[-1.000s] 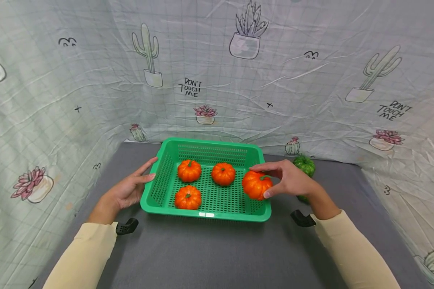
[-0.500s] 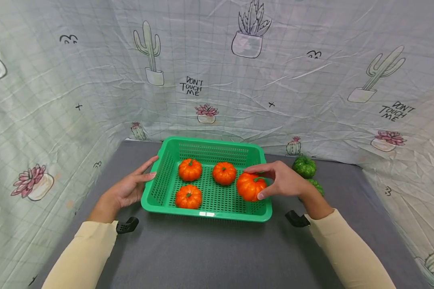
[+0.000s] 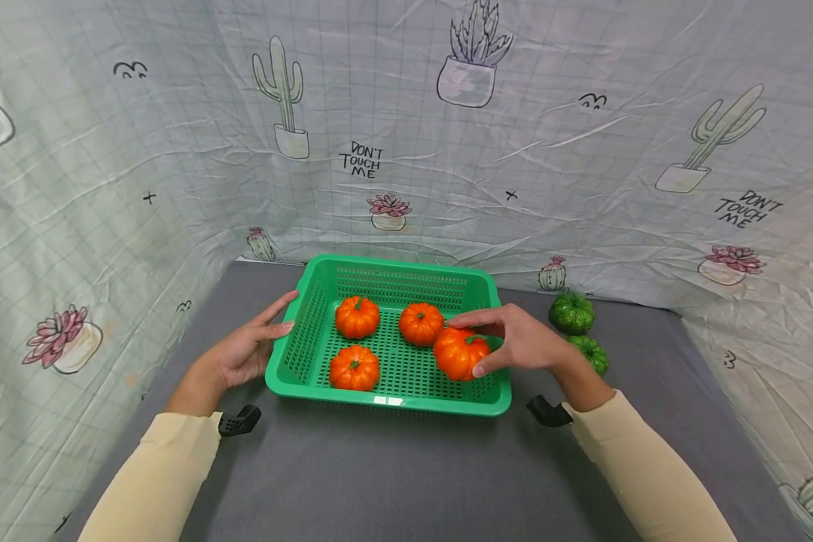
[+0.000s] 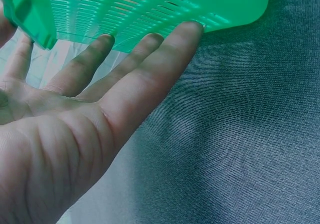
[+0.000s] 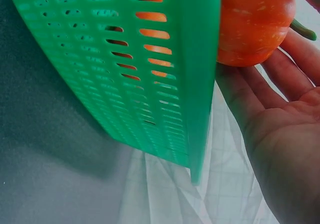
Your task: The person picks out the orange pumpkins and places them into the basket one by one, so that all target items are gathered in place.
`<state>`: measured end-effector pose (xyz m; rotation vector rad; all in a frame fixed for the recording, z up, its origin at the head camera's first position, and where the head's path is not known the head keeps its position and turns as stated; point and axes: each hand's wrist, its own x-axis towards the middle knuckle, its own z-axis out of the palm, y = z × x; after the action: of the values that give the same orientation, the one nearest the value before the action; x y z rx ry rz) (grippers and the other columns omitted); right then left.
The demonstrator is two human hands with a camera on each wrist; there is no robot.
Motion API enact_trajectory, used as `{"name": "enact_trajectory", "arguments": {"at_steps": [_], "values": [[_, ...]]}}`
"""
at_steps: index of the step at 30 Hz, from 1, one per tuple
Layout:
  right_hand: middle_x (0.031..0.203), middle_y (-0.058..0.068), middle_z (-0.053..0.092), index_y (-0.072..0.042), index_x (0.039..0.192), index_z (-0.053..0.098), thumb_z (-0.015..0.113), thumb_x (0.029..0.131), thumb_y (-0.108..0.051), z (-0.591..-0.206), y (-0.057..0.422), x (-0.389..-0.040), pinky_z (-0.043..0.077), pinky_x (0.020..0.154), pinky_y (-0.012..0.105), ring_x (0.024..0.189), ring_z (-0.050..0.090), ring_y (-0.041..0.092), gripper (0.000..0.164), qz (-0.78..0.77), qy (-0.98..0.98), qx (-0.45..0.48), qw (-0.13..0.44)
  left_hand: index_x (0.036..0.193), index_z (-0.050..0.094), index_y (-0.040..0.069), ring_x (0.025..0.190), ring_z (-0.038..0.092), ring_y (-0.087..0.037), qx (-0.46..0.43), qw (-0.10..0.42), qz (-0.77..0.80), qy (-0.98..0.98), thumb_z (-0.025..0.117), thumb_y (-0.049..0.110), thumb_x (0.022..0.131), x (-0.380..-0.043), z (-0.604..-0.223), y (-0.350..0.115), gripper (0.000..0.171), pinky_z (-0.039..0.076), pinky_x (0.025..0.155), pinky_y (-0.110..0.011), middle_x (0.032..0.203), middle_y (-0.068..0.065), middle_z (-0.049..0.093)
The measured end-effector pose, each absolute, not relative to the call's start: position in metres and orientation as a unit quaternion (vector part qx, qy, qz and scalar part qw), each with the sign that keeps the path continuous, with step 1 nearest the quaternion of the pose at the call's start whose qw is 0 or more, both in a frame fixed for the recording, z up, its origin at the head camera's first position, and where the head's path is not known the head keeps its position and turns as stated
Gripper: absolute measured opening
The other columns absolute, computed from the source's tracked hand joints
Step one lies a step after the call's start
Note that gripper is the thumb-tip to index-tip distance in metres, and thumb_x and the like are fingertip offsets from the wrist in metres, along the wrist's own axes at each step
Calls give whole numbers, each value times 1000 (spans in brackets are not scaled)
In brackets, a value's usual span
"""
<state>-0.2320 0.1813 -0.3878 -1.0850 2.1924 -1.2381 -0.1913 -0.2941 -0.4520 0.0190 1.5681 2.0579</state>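
Note:
A green plastic basket (image 3: pixel 440 406) with slotted walls sits on the grey table. Inside it lie three orange pumpkins: one at the back left (image 3: pixel 357 317), one at the front left (image 3: pixel 354 368) and one near the middle (image 3: pixel 421 324). My right hand (image 3: pixel 531 340) reaches over the basket's right side and grips a fourth, larger-looking orange pumpkin (image 3: pixel 458 355) between thumb and fingers; the right wrist view shows this pumpkin (image 5: pixel 255 26) above the rim. Against the basket's left wall, my left hand (image 3: pixel 242 352) rests with extended fingers (image 4: pixel 145 86), curled round nothing.
Two green pumpkins (image 3: pixel 572 312) (image 3: pixel 591 354) stand on the table right of the basket, the nearer partly behind my right wrist. A pale printed cloth (image 3: pixel 433 165) hangs behind and at both sides. Grey table surface (image 3: pixel 379 474) lies in front.
My right hand has carried its pumpkin leftward, farther over the inside of the basket. The green pumpkins have come more into view behind it. My left hand stays at the basket's left side.

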Motion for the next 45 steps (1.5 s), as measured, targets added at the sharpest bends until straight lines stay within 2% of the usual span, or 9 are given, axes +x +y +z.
{"name": "enact_trajectory", "arguments": {"at_steps": [9,12,16,19,23,25,32,40,45], "values": [[148,16,62,-6,142,65,93,77,-11,-392,174,-232,53,107,28,128,62,2,71,-435,789,-385,201,166,1,46,120,66,-19,5,275,767,579,46,21,113,-192,-453,-294,74,59,94,-48,152,1,37],[149,15,61,-7,142,65,93,77,-13,-392,172,-232,51,108,25,132,62,9,71,-431,791,-383,202,167,1,46,120,66,-19,6,275,766,581,46,21,113,-192,-452,-294,74,59,95,-48,152,1,38],[150,15,60,-7,142,64,93,78,-14,-392,169,-231,50,109,24,137,60,25,71,-424,794,-386,202,167,1,45,121,66,-20,6,277,765,581,46,21,113,-193,-452,-293,75,59,95,-49,152,1,37],[150,16,60,-6,143,64,92,78,-14,-393,167,-231,51,112,32,139,58,32,71,-421,794,-389,204,167,1,45,120,66,-20,5,277,765,581,46,21,113,-193,-452,-292,75,59,95,-49,153,1,36],[150,17,59,-5,143,63,92,79,-14,-393,163,-230,49,113,48,139,56,36,71,-422,791,-391,208,167,1,45,121,66,-20,7,276,767,580,47,21,113,-193,-453,-293,75,59,95,-48,154,0,35],[151,18,58,-5,143,63,92,79,-13,-395,161,-231,48,114,52,140,56,37,71,-422,789,-393,212,167,1,45,121,66,-20,7,276,767,579,47,21,113,-193,-453,-293,75,59,95,-48,154,0,35],[149,15,61,-6,143,63,92,79,-15,-399,156,-231,49,114,49,138,58,34,71,-405,794,-402,211,167,2,45,121,66,-20,3,274,768,579,48,21,112,-193,-453,-293,75,59,95,-49,152,2,37],[147,15,62,-5,142,64,93,78,-15,-401,148,-231,50,112,33,134,61,32,71,-391,795,-410,217,167,2,45,121,66,-20,4,275,769,577,47,21,112,-193,-454,-293,75,59,95,-49,151,3,38],[146,13,63,-7,142,65,93,77,-15,-404,144,-232,51,113,38,135,61,30,71,-382,798,-412,219,167,1,45,121,66,-21,4,275,764,583,47,21,113,-192,-453,-295,75,59,95,-49,152,1,37]]}}
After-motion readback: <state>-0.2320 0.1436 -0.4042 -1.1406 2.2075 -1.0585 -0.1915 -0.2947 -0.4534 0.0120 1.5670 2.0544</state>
